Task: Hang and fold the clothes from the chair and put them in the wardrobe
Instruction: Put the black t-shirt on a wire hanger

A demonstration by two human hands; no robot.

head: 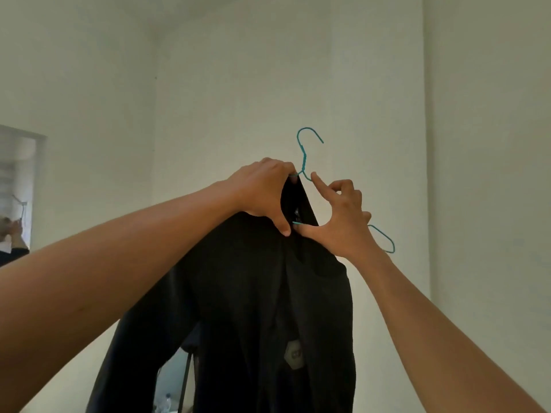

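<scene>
Held up in mid-air before the wall (208, 84): black garment (238, 293) draped on teal hanger (304, 158). The left hand (262, 195) has fingers curled, gripping the collar at the hanger neck. The right hand (343, 222) grips the hanger's right arm, index straight against the neck.

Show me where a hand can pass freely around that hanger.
Free: the air above the hanger hook, against the bare wall; also right of the hanger's loose end, beyond the right hand. Crowded: the neck, where the left hand grips the black garment and the right hand holds the hanger.
</scene>
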